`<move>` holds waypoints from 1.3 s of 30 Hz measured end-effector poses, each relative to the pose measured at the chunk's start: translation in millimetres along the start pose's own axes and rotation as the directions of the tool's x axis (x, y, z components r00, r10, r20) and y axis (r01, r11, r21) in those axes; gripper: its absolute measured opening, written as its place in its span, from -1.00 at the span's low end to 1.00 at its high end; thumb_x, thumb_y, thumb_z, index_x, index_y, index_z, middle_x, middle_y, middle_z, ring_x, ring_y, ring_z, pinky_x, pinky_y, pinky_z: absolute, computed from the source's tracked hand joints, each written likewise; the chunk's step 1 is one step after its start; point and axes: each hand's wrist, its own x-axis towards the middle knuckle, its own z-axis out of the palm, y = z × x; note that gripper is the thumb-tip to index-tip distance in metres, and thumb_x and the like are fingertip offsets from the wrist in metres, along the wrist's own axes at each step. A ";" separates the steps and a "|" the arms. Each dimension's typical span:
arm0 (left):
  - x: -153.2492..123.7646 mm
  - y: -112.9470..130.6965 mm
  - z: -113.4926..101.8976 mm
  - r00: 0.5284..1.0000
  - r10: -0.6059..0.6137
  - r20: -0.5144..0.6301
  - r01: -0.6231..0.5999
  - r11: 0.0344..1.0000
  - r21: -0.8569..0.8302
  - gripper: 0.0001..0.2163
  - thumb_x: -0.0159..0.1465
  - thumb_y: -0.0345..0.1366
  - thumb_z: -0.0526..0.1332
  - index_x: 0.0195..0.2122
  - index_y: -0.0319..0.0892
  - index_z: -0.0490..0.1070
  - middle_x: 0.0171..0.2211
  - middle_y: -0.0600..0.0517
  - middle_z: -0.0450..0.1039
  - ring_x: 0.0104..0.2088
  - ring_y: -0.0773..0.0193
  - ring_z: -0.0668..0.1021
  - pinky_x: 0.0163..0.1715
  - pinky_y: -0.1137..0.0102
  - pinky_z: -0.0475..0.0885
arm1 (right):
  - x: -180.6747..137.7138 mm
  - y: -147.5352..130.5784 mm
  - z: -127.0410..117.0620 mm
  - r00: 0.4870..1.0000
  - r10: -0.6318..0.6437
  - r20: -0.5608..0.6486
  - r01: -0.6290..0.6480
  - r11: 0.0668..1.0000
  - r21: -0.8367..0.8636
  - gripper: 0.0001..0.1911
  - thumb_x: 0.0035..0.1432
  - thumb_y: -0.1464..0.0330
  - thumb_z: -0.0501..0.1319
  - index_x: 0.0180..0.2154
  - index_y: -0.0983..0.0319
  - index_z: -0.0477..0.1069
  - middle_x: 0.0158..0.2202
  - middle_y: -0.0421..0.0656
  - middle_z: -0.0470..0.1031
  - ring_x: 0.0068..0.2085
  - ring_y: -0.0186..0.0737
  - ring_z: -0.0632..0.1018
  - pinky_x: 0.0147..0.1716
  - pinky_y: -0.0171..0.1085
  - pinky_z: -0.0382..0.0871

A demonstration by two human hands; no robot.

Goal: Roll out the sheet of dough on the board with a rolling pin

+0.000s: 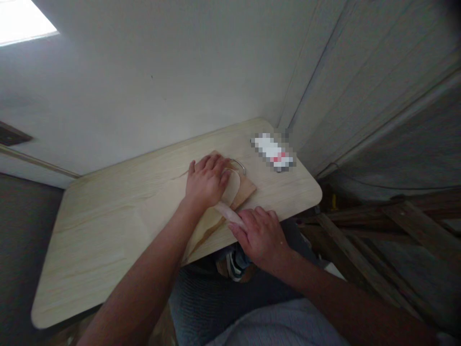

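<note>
My left hand point(209, 180) lies palm down with its fingers stretched over a pale, thin sheet-like piece point(201, 218). Under and beside that hand a pale, round-ended piece point(233, 186) shows. The fingers of my right hand point(261, 235) are wrapped round a pale wooden-looking handle point(230, 214), which points up and left toward my left hand. Where its far end goes is hidden by the left hand. Beneath these things is a brown wooden board point(248, 190) with a bent metal loop handle point(242, 166) at its far edge.
The light wood-grain table point(90, 230) has rounded corners and stands against a pale wall point(162, 86). A blurred-out white phone-like object point(272, 151) lies near its far right corner. To the right, timber pieces point(360, 250) and a thin cable point(374, 185) sit below table height.
</note>
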 end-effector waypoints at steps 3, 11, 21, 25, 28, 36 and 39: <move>8.9 6.4 1.4 0.999 0.027 -0.026 -0.027 0.999 -0.021 -0.56 0.45 -0.05 -0.10 0.29 0.08 0.24 0.34 0.01 0.22 0.33 0.02 0.22 0.30 -0.10 0.04 | -0.6 3.7 -2.2 0.999 0.019 0.028 -0.018 1.000 -0.009 -0.66 0.41 0.11 0.04 -0.27 0.19 0.40 -0.32 -0.13 0.51 -0.19 -0.07 0.41 -0.26 -0.16 -0.01; 25.1 10.1 12.7 0.985 -0.003 -0.174 -0.023 0.989 -0.147 -0.62 0.45 -0.07 -0.04 0.13 -0.04 0.40 0.17 -0.05 0.42 0.18 0.07 0.39 0.23 0.09 0.21 | -3.0 8.9 -6.9 0.997 0.057 0.046 -0.057 0.998 -0.016 -0.62 0.42 0.10 0.01 -0.28 0.20 0.39 -0.32 -0.12 0.52 -0.18 -0.09 0.44 -0.24 -0.19 -0.01; -47.0 -51.6 -17.4 0.925 -0.213 -0.314 0.127 0.954 -0.273 -0.61 0.44 -0.07 -0.03 0.15 -0.10 0.39 0.19 -0.08 0.40 0.23 0.11 0.38 0.27 0.10 0.21 | 5.4 -45.7 -3.0 0.996 0.057 0.075 -0.064 0.993 0.096 -0.63 0.42 0.10 0.00 -0.20 0.22 0.40 -0.24 -0.07 0.54 -0.14 -0.07 0.48 -0.16 -0.15 0.09; -59.8 -61.4 -5.0 0.969 -0.197 -0.149 0.173 0.972 -0.161 -0.56 0.44 -0.06 -0.09 0.25 -0.05 0.30 0.33 -0.06 0.25 0.33 0.01 0.25 0.29 -0.06 0.11 | 5.0 -60.6 5.3 0.992 0.082 0.100 -0.089 0.993 0.072 -0.63 0.40 0.13 0.03 -0.19 0.27 0.43 -0.24 0.00 0.55 -0.13 -0.02 0.50 -0.12 -0.10 0.13; -51.2 -55.3 0.2 0.983 -0.147 -0.114 0.137 0.987 -0.088 -0.56 0.45 -0.06 -0.12 0.26 0.01 0.29 0.35 -0.01 0.22 0.35 0.00 0.20 0.30 -0.14 0.04 | 3.5 -57.9 5.2 0.990 0.089 0.110 -0.093 0.995 0.034 -0.57 0.41 0.10 0.00 -0.21 0.28 0.46 -0.27 0.02 0.56 -0.15 -0.01 0.51 -0.10 -0.06 0.13; -24.7 -29.0 -3.3 0.998 -0.050 -0.035 0.049 0.998 -0.034 -0.57 0.45 -0.07 -0.12 0.23 0.07 0.34 0.33 0.06 0.26 0.34 0.01 0.21 0.30 -0.10 0.06 | -0.5 -40.5 -3.5 0.990 0.084 0.112 -0.082 0.996 -0.030 -0.56 0.40 0.08 0.01 -0.24 0.27 0.47 -0.33 0.01 0.56 -0.19 0.01 0.53 -0.17 -0.08 0.12; -17.6 -21.2 -2.5 0.998 -0.058 -0.006 0.058 0.998 -0.015 -0.58 0.44 -0.07 -0.11 0.23 0.11 0.34 0.31 0.08 0.27 0.33 0.02 0.22 0.30 -0.09 0.07 | -0.9 -32.8 -3.6 0.992 0.081 0.100 -0.077 0.996 -0.045 -0.56 0.41 0.08 0.00 -0.25 0.25 0.46 -0.33 -0.01 0.55 -0.20 0.00 0.52 -0.19 -0.09 0.11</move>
